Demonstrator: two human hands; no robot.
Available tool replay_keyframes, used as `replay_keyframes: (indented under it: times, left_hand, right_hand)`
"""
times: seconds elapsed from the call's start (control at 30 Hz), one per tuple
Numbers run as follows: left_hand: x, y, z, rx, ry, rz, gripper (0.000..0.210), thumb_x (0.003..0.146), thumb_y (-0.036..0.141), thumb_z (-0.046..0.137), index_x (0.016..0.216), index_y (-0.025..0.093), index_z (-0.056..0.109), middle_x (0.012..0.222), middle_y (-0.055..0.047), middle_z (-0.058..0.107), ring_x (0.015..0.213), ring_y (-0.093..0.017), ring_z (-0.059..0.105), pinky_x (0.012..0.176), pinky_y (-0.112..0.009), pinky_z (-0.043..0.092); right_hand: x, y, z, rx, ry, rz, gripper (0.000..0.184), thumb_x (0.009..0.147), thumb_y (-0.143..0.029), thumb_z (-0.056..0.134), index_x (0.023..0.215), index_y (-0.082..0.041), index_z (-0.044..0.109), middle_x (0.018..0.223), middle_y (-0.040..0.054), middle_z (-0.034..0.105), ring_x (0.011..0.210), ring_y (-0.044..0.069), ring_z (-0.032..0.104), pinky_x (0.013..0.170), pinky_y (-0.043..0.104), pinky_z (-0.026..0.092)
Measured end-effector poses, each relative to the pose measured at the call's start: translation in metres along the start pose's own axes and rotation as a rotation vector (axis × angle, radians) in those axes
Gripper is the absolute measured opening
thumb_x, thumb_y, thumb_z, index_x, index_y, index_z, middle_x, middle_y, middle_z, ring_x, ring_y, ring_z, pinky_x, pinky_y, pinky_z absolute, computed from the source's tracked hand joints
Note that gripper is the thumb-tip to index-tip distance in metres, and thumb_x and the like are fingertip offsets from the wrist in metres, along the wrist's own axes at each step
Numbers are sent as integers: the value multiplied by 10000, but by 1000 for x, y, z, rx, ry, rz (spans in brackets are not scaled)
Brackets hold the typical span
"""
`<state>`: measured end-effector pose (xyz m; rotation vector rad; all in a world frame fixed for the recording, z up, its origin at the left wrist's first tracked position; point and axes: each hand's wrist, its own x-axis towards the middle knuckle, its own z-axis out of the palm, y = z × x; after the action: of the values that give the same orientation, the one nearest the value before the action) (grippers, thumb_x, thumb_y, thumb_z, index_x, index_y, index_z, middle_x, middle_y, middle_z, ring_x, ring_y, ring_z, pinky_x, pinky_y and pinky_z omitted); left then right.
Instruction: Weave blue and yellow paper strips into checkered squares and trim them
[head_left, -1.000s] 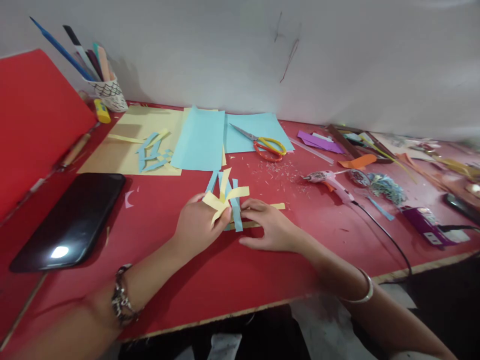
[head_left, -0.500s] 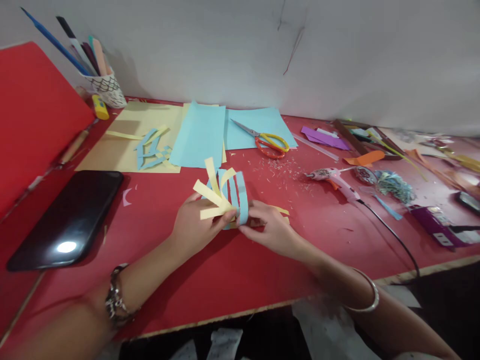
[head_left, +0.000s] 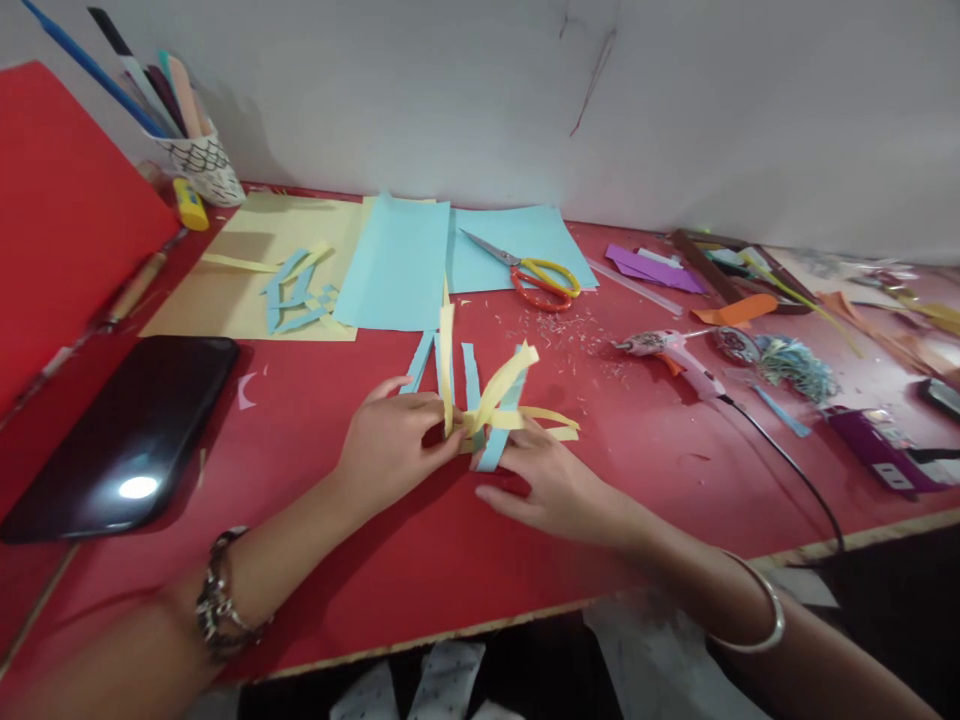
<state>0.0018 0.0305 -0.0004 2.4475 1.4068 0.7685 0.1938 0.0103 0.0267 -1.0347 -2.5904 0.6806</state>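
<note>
Crossed paper strips (head_left: 501, 385) centre, over red table (head_left: 420, 560). Left hand (head_left: 397, 440) pinches their left edge, likely anchoring crossing. Right hand (head_left: 555, 480) at blue strip's (head_left: 493, 450) near end, fingers partly hidden, grip can't be told. Scissors (head_left: 516, 268) far side, seemingly parked within reach.

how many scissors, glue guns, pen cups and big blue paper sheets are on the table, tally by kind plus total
Scissors: 1
Glue gun: 1
Pen cup: 1
Big blue paper sheets: 2 visible
Total: 5
</note>
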Motion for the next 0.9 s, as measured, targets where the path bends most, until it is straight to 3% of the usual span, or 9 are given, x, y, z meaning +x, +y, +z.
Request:
replay_keyframes:
  times: [0.17,0.33,0.57,0.7,0.9]
  left_hand:
    - [0,2,-2,9,-39,-12,295,850,340,409,766,227,669,806,1,716,715,-164,633,905,-380,373]
    - [1,5,-4,-6,-57,-47,286,853,339,416,778,232,670,792,13,711,715,-151,627,936,-377,347]
    - [1,6,-4,7,-50,-41,262,844,336,432,792,237,668,772,31,700,716,-138,622,941,-363,337]
    - [-1,7,-3,90,-16,27,244,820,391,497,736,216,646,709,31,670,683,-145,618,941,-369,331]
    - [-3,6,1,203,27,172,283,868,415,450,859,197,630,767,4,664,711,-161,628,927,-388,330]
  right_hand:
    - [-11,-6,2,-115,-67,6,421,821,-393,507,1155,-142,558,1192,144,561,1080,256,508,858,385,437]
    - [-20,-19,13,-322,-71,32,411,817,-484,485,1084,-199,613,1079,145,594,944,270,537,786,414,449]
    - [-26,-31,24,-438,-72,90,382,833,-493,464,1104,-269,612,1053,114,596,986,267,496,867,442,395]
    - [-28,-31,24,-448,-73,103,390,839,-505,446,1079,-262,633,1069,106,600,1017,269,480,902,447,372]
    - [-27,-35,30,-362,31,101,414,810,-504,490,1072,-218,633,1047,119,586,1000,282,478,878,454,397]
